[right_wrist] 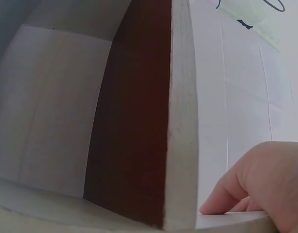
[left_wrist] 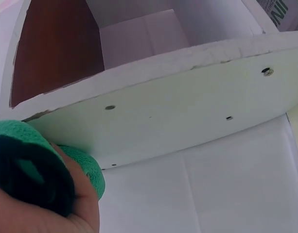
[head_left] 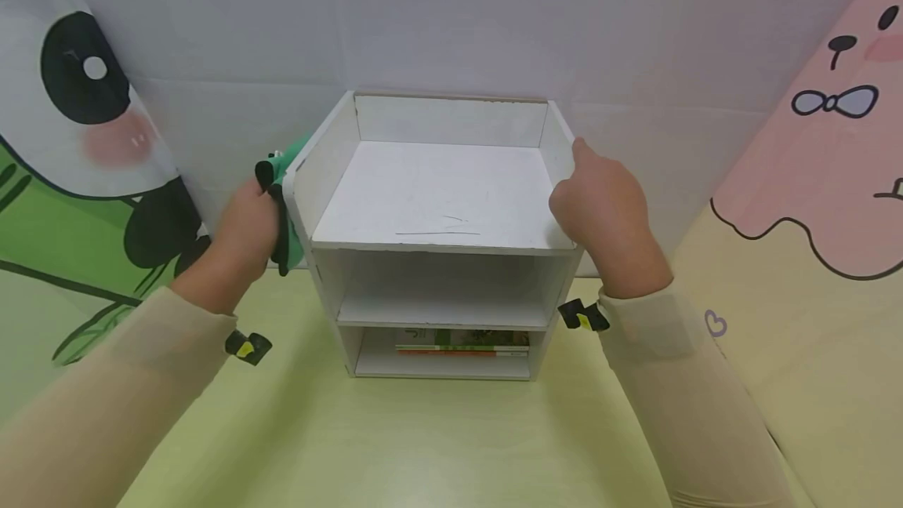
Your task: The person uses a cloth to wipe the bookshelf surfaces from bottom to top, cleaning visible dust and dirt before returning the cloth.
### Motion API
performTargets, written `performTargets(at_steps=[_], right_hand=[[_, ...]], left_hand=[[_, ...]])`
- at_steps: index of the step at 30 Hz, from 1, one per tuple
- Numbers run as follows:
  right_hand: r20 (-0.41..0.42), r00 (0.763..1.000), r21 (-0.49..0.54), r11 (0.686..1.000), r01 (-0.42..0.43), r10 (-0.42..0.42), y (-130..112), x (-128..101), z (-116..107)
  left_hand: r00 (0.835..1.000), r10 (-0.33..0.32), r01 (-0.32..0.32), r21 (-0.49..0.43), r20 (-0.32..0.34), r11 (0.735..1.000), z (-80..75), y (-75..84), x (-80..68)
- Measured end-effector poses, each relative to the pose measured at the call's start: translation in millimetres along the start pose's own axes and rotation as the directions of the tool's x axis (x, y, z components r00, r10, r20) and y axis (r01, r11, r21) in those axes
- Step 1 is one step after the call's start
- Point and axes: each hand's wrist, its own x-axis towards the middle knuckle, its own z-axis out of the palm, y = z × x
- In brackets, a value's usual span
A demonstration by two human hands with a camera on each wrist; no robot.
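Observation:
A white shelf unit (head_left: 437, 202) with three tiers stands on the yellow-green table (head_left: 395, 437), its back to the white wall. My left hand (head_left: 243, 230) grips a green cloth (head_left: 285, 171) with a dark edge and presses it against the outside of the unit's left side panel (left_wrist: 178, 111). My right hand (head_left: 600, 206) holds the upper edge of the right side panel (right_wrist: 183, 121), fingers curled over the outer face. The top tray (head_left: 430, 194) is bare.
A few flat books (head_left: 462, 342) lie in the bottom compartment. The middle shelf (head_left: 444, 308) holds nothing. A panda-print cloth (head_left: 77, 139) hangs at the left and a pink cartoon cloth (head_left: 825, 147) at the right. Bare table lies in front of the unit.

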Motion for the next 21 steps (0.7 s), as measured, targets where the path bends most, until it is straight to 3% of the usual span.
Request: performTargets(at_steps=[5,9,13,21], right_hand=[[-0.002,1.000,-0.004,1.000,0.005,-0.005,1,1,1],[-0.009,1.000,-0.005,1.000,0.014,-0.014,2,2,2],[-0.012,1.000,-0.006,1.000,0.017,-0.017,2,2,2],[-0.013,1.000,-0.003,1.000,0.001,-0.001,1,2,1]], left_hand=[[0.999,0.016,-0.017,-0.031,-0.029,0.999,4.1,-9.9,-0.3],[0.998,0.038,-0.038,-0.004,-0.055,0.999,7.6,-17.8,-0.7],[0.998,0.010,-0.009,0.012,-0.064,1.000,12.0,-28.6,-2.7],[1.000,0.004,-0.004,0.015,-0.029,1.000,24.8,-57.4,-7.7]])
